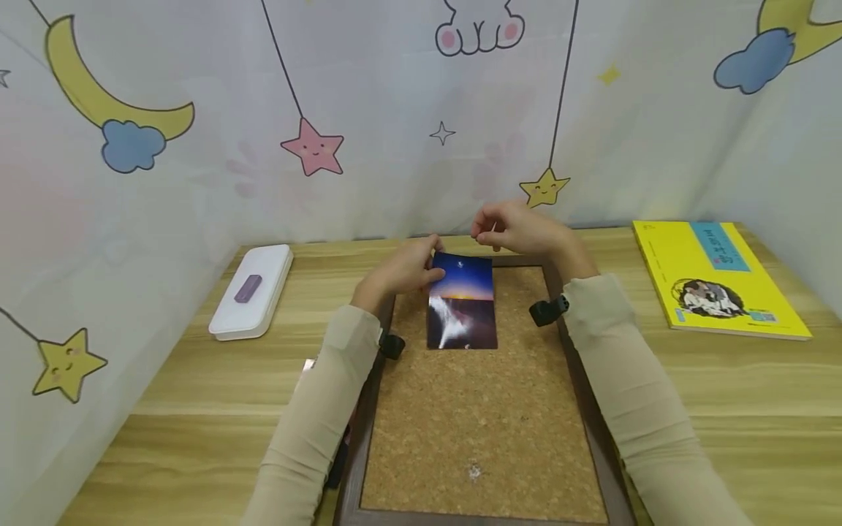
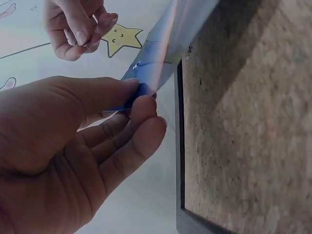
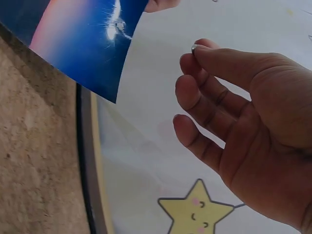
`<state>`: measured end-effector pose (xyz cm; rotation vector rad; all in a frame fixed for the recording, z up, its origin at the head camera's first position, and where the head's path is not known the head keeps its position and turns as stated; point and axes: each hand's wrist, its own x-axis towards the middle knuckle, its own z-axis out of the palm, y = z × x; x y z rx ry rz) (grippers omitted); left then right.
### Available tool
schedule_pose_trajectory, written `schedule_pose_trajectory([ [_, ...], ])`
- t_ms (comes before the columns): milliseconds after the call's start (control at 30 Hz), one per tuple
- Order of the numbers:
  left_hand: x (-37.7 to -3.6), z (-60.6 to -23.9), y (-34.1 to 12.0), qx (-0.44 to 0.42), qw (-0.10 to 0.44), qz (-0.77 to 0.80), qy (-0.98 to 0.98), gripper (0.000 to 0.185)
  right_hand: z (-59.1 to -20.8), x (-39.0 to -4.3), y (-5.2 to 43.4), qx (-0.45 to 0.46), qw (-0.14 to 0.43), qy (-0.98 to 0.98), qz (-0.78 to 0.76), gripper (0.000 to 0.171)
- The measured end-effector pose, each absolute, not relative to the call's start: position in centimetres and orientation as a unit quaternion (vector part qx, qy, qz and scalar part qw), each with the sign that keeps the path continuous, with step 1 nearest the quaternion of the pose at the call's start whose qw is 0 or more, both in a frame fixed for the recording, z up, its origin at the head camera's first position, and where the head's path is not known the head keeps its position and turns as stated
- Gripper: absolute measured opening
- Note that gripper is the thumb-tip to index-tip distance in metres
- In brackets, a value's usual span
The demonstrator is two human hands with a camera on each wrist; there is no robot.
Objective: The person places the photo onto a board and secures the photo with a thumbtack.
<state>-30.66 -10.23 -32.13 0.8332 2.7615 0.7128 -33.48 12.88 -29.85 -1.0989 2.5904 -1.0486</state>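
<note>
In the head view, the left hand (image 1: pixel 404 270) pinches a glossy photo print (image 1: pixel 463 310) by its upper-left part; the print shows a deep blue sky over an orange horizon and a dark foreground. It lies over the upper part of a corkboard (image 1: pixel 483 416) with a dark frame (image 1: pixel 395 519). The right hand (image 1: pixel 520 228) is raised just beyond the print's upper-right corner, thumb and fingertips drawn together. A black device (image 1: pixel 549 310) sits at the right wrist, and a pale scuff (image 1: pixel 474 472) marks the cork near the bottom. On the wood-grain table (image 1: pixel 197 409), to the left, a white case (image 1: pixel 266 310) carries a small purple block (image 1: pixel 248 288); to the right lies a yellow book (image 1: pixel 664 274). A curtain (image 1: pixel 395 88) printed with moons and stars hangs behind.

In the left wrist view, the thumb and fingertips grip the print at its edge — the sheet stands tilted and slightly curved, its held end lifted clear of the cork.

In the right wrist view, the thumb and index finger pinch a tiny metallic piece (image 3: pixel 194 48), too small to identify, while the other fingers curl loosely. This hand is apart from the print, whose near corner juts past the frame.
</note>
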Motion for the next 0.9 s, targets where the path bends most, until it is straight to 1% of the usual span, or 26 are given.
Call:
schedule_pose_trajectory([
  [67,-30.7,-32.5,-10.1,0.282,0.085,0.231,0.927,0.034,-30.4,-33.6,12.7,-0.357,0.072,0.863,-0.35,0.007],
  [200,-30.8,-33.2,-9.9,0.279,0.103,0.231,0.926,0.036,-31.3,-33.8,12.4,-0.345,0.079,0.87,-0.343,0.008],
  [267,-30.9,-33.4,-9.7,0.278,0.111,0.227,0.927,0.036,-31.5,-33.8,12.2,-0.345,0.074,0.873,-0.338,0.007],
  [433,-31.0,-33.9,-9.6,0.274,0.098,0.189,0.938,0.035,-31.5,-33.5,11.7,-0.357,0.062,0.873,-0.326,0.006],
  [533,-30.8,-34.1,-9.5,0.269,0.1,0.177,0.941,0.034,-32.2,-34.0,11.6,-0.358,0.071,0.872,-0.326,0.007],
  [633,-30.6,-34.2,-9.5,0.263,0.117,0.178,0.941,0.034,-32.3,-34.0,11.4,-0.358,0.086,0.871,-0.326,0.011],
  [733,-30.6,-34.1,-9.5,0.263,0.121,0.172,0.941,0.034,-32.5,-34.1,11.2,-0.357,0.104,0.87,-0.323,0.015],
  [900,-31.0,-34.0,-9.8,0.26,0.11,0.164,0.945,0.034,-32.6,-34.5,10.5,-0.354,0.125,0.871,-0.316,0.014],
])
